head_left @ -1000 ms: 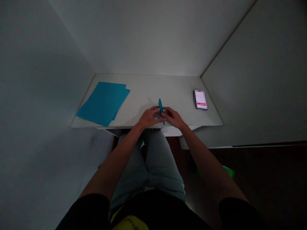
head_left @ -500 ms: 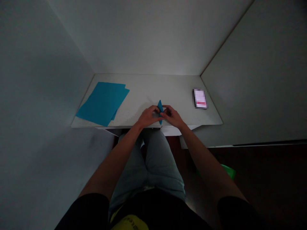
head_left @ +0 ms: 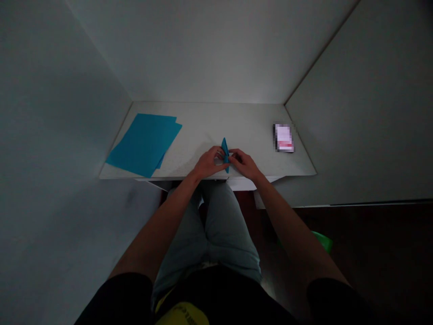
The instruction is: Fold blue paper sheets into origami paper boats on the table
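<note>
A small folded piece of blue paper [head_left: 224, 145] is held between both hands near the front edge of the white table [head_left: 237, 122]. On its left side my left hand [head_left: 209, 161] is closed, thumb and fingers pinching the paper. My right hand [head_left: 246, 165] grips it from the right with thumb and fingertips. The paper's pointed upper end and a narrow lower tip stick out; its middle is partly behind the fingers.
Larger blue paper sheets [head_left: 144, 144] lie overlapping on the table's left part. A pixelated phone-like object [head_left: 284, 138] lies at the right. Walls [head_left: 209, 54] stand behind and on both sides. A green object [head_left: 323, 241] is low at the right.
The folded paper has tilted slightly, its upper tip shifting a little left. My right thumb has drawn back a little to the right. Both hands still hold the paper.
</note>
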`<act>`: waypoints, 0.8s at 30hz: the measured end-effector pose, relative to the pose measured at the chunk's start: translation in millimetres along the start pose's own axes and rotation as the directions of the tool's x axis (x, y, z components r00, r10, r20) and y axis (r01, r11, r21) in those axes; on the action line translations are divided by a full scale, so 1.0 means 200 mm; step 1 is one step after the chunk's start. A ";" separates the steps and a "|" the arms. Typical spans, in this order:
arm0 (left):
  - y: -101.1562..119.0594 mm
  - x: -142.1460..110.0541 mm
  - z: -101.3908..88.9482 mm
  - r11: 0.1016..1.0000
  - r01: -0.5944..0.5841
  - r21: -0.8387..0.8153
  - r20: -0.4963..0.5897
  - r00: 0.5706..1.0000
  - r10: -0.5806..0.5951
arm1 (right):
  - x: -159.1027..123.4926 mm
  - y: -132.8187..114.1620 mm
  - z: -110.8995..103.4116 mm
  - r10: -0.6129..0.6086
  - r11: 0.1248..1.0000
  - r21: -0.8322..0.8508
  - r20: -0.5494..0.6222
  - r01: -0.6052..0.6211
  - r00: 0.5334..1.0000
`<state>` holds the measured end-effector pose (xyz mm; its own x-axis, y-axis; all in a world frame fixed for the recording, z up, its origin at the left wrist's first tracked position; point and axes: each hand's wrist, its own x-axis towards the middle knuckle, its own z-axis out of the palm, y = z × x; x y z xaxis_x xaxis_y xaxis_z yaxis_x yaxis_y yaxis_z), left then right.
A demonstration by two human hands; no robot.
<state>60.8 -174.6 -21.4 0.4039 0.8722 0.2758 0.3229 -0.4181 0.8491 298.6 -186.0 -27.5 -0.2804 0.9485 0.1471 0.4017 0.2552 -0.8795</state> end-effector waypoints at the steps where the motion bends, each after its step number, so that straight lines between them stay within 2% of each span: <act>1: 0.00 0.00 0.00 1.000 0.006 0.005 0.001 1.000 -0.006 | 0.00 0.00 0.00 -0.001 1.000 -0.011 -0.007 0.001 1.000; 6: 0.01 0.00 0.00 0.997 0.055 0.048 -0.019 0.998 -0.054 | 0.00 0.02 0.01 -0.008 1.000 -0.022 -0.027 0.007 1.000; 13: -0.02 -0.01 0.01 0.992 0.084 0.099 -0.024 0.996 -0.082 | -0.01 0.00 0.01 0.001 0.991 -0.130 -0.060 -0.009 0.998; 20: -0.03 -0.02 0.01 0.992 -0.055 0.117 -0.016 0.998 0.057 | -0.01 -0.02 0.03 0.006 0.991 -0.131 -0.086 -0.018 0.996; 24: -0.02 -0.02 0.00 0.989 -0.013 0.144 -0.039 0.999 0.019 | 0.00 -0.03 0.05 0.003 0.992 -0.127 -0.109 -0.017 0.994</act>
<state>58.2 -177.7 -25.6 0.3760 0.8734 0.3095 0.4376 -0.4618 0.7715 287.5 -190.1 -26.4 -0.1828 0.9641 0.1926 0.5136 0.2606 -0.8175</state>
